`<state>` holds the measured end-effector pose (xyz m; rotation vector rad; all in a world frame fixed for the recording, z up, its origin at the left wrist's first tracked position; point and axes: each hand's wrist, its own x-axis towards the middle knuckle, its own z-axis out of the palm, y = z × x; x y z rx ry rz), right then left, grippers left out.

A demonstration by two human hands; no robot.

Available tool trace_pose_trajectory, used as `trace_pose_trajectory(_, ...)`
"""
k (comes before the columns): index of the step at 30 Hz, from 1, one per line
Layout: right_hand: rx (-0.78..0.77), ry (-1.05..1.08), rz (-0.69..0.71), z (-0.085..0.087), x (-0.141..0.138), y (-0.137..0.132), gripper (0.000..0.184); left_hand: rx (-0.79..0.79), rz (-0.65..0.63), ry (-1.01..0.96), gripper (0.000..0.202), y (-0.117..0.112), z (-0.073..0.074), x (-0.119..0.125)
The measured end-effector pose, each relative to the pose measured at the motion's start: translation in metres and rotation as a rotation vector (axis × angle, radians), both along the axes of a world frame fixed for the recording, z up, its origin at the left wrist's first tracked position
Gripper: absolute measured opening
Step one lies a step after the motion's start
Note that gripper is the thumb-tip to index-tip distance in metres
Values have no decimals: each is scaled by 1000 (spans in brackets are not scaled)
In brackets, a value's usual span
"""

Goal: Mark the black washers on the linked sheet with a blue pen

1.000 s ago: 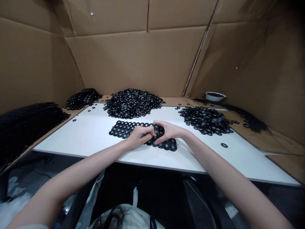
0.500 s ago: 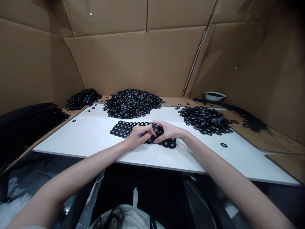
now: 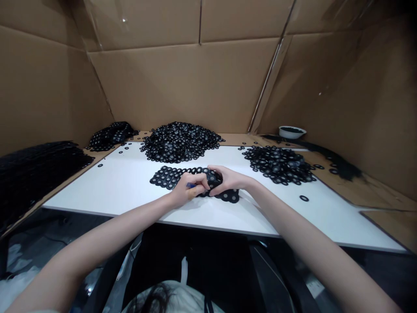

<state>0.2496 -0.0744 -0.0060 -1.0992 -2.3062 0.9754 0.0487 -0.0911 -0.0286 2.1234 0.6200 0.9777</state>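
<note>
A strip of joined black rings with pale centres (image 3: 164, 177) lies across the white board in front of me. My left hand (image 3: 188, 189) is closed around a slim blue-handled tool (image 3: 190, 185), its fingertips at the middle of the strip; the tool's tip is hidden. My right hand (image 3: 228, 179) grips the strip's right part between thumb and fingers, bending it upward. The strip's right end (image 3: 230, 196) shows below that hand.
A big heap of black rings (image 3: 180, 141) sits at the back, a smaller heap (image 3: 278, 164) at the right. One loose ring (image 3: 304, 198) lies nearer. Black strands (image 3: 39, 174) are piled left. A white bowl (image 3: 291, 132) stands far right, before cardboard walls (image 3: 176, 82).
My left hand has turned slightly and shifted a little left, with its fingertips still at the strip. The right hand keeps its hold.
</note>
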Motion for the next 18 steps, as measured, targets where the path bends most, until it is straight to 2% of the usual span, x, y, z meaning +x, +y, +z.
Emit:
trace_pose_trajectory(12,35,-24,-12,0,0,1,54,100,-31,101,19,1,-2,-1)
trace_pose_trajectory(18,46,-62,-69,-1,1,2,60,172,-57,141,20,1,-2,-2)
